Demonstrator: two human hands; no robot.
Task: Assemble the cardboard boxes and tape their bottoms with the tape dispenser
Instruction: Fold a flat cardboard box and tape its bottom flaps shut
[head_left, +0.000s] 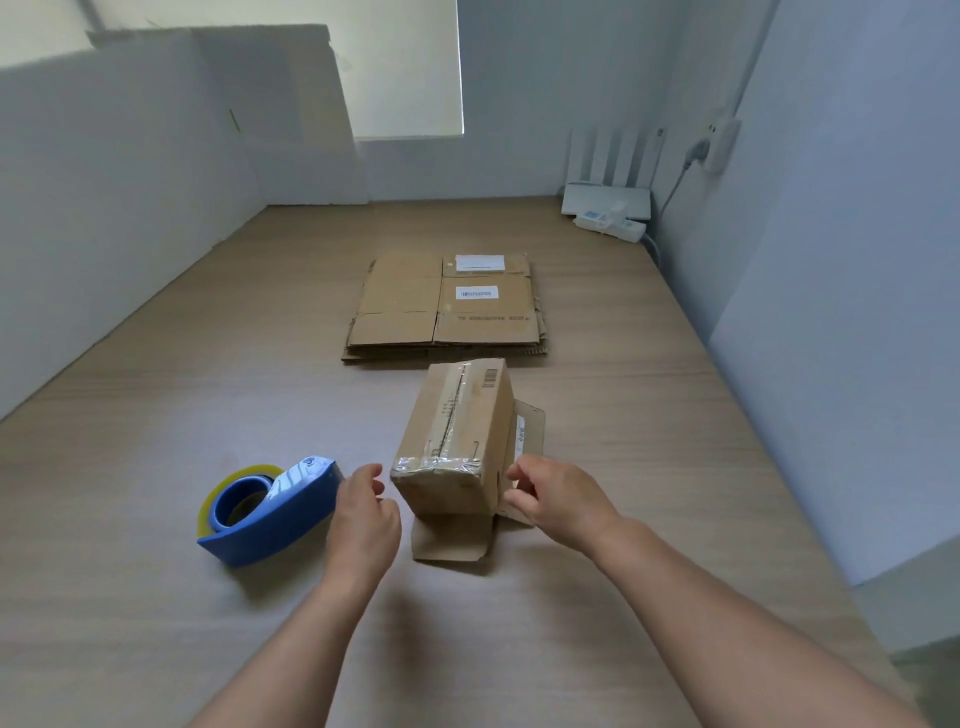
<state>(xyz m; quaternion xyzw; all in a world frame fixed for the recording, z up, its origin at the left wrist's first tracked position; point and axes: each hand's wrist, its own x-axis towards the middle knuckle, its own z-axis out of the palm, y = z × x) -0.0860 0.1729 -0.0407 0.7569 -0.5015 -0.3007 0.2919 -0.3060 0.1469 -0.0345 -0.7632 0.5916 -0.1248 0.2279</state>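
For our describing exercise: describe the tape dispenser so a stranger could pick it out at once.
Start at the wooden table. Left of the taped box, by the left hand, lies the dispenser. It alone is blue, holding a yellowish roll.

Landmark: taped box (457, 436), standing on the table (156, 545), sealed face up. One flap (449, 540) lies on the tabletop at its near side, and a side flap (531, 426) sticks out to its right.

- Tape dispenser (270, 512): left of box, on the table, apart from it.
- Left hand (363, 514): between dispenser and box, just beside the box's near left corner.
- Right hand (556, 499): just right of box, at the side flap; contact not resolvable.
- Stack of flat cartons (447, 306): close behind box.
- Router (605, 200) and power strip (613, 224): far behind box, to the right, in the corner.
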